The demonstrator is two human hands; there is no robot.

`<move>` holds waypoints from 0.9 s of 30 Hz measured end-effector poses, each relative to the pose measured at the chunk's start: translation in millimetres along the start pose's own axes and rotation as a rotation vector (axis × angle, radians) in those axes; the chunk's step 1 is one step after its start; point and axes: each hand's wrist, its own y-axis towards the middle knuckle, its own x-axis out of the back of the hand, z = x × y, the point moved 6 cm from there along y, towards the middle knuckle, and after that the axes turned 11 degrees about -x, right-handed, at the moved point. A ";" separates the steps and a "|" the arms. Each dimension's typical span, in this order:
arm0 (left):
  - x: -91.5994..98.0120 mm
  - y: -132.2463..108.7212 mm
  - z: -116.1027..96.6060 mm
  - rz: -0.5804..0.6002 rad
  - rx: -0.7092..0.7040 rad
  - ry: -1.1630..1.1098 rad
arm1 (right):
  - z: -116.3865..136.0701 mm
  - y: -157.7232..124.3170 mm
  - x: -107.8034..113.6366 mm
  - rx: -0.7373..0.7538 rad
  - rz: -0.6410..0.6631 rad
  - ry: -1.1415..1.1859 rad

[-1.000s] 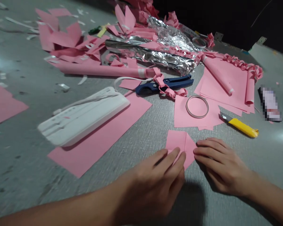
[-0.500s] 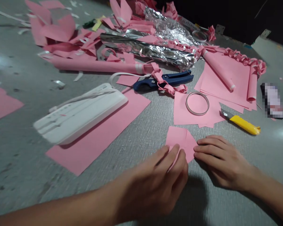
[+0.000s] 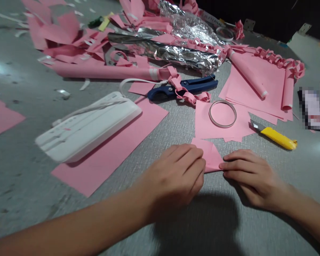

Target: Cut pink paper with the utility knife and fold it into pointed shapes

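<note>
A small piece of pink paper [image 3: 211, 158] lies on the grey table between my hands, its near edge now straight and folded over. My left hand [image 3: 180, 170] is closed at the paper's left side, fingers curled and partly hiding it. With fingertips on the right corner, my right hand [image 3: 252, 174] presses the paper down, its fingers stretched out. Just beyond the piece are flat pink scraps [image 3: 202, 121] with a tape ring [image 3: 223, 113] on top. To their right rests a yellow utility knife [image 3: 278, 138], blade out.
A white power strip [image 3: 93, 124] sits on a pink sheet [image 3: 117, 160] at left. Behind are blue-handled pliers [image 3: 186, 87], a paper chain [image 3: 193, 97], crumpled foil [image 3: 170, 51], a rolled pink tube [image 3: 101, 73] and stacked pink sheets [image 3: 261, 81]. A blurred-out object [image 3: 312, 108] lies far right.
My left hand has curled and moved slightly up and left, and the paper's near edge has been folded up. My right hand stays at the right corner.
</note>
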 end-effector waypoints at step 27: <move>-4.7 -14.6 -13.7 0.059 -0.220 -0.013 | 1.2 -1.6 5.7 0.033 -0.041 0.021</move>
